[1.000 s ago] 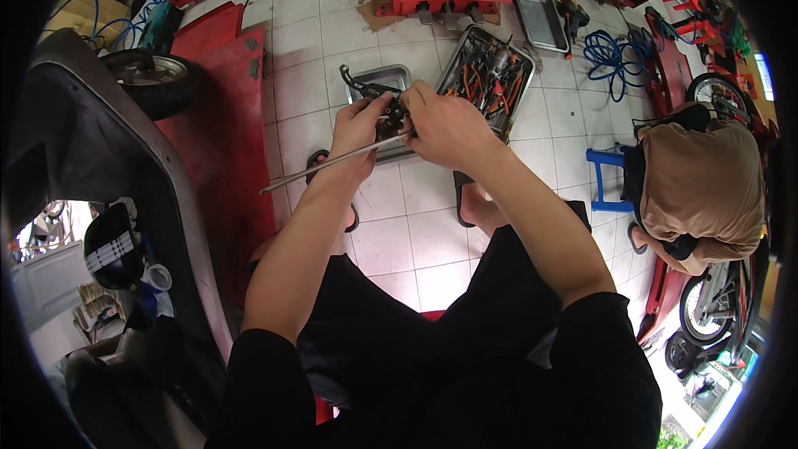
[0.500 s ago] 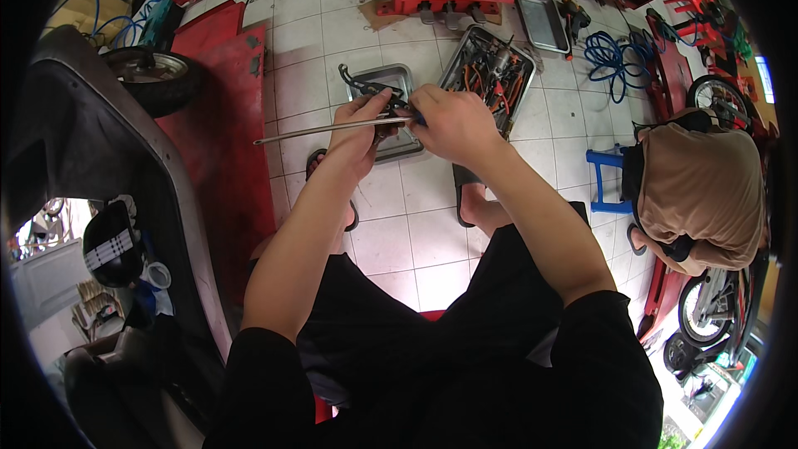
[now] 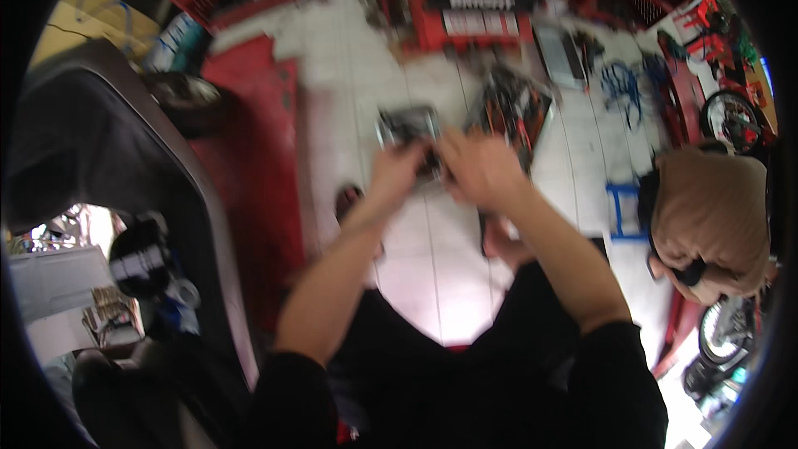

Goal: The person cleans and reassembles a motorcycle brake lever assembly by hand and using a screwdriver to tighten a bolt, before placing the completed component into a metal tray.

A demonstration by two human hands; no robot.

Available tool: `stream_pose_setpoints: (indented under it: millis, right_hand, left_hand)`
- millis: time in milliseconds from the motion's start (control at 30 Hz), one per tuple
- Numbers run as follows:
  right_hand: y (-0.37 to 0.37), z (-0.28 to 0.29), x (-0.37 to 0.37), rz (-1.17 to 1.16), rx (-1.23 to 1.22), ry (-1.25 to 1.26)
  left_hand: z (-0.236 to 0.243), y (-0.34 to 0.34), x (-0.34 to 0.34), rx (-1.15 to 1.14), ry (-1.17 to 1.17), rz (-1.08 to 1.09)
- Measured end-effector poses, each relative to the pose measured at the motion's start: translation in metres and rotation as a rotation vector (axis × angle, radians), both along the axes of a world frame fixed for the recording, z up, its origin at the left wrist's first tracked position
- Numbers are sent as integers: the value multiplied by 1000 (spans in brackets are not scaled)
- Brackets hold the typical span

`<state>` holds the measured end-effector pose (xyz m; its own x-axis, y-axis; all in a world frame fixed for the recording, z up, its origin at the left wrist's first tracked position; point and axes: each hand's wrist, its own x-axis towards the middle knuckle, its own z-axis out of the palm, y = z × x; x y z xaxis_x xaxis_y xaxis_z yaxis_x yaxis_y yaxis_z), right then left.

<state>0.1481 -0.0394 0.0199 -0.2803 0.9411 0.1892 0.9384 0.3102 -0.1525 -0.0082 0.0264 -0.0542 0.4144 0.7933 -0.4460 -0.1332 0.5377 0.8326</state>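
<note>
Motion blur smears both of my hands, which are close together in front of me above a small metal tray (image 3: pixel 381 131). My left hand (image 3: pixel 396 173) is closed around a dark, lever-like part (image 3: pixel 407 123), whose outline is lost in the blur. Beside it on the right, my right hand (image 3: pixel 484 168) has its fingers curled inward near the same part. Whatever sits inside those fingers is hidden, and the long screwdriver shaft seen earlier cannot be made out.
Beyond my right hand is a tray of tools (image 3: pixel 544 112), with another metal tray (image 3: pixel 561 58) farther back. A red platform (image 3: pixel 262 175) and dark motorbike bodywork (image 3: pixel 91 133) stand left. A crouching person (image 3: pixel 711 216) is at right, by a blue stool (image 3: pixel 625 212).
The whole view has shifted, so the scene sits lower and farther right, and is blurred. My hands remain close together. The screwdriver shaft no longer shows across my left wrist.
</note>
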Motion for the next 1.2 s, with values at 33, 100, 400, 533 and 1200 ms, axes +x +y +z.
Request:
stream_pose_setpoints:
  millis: [33,100,400,533,1200]
  right_hand:
    - [3,6,5,-4,-1,25]
    - [-3,7,1,-27,6,74]
    - [-7,-7,-4,-191,57,129]
    - [-4,-10,-7,-215,180,135]
    - [-2,8,0,-231,-205,391]
  left_hand:
    - [4,-3,5,-28,-78,33]
    - [11,1,4,-11,69,-60]
    - [33,-7,8,-224,-131,56]
    - [29,-10,8,-271,-199,126]
    - [-11,18,-11,-134,-287,44]
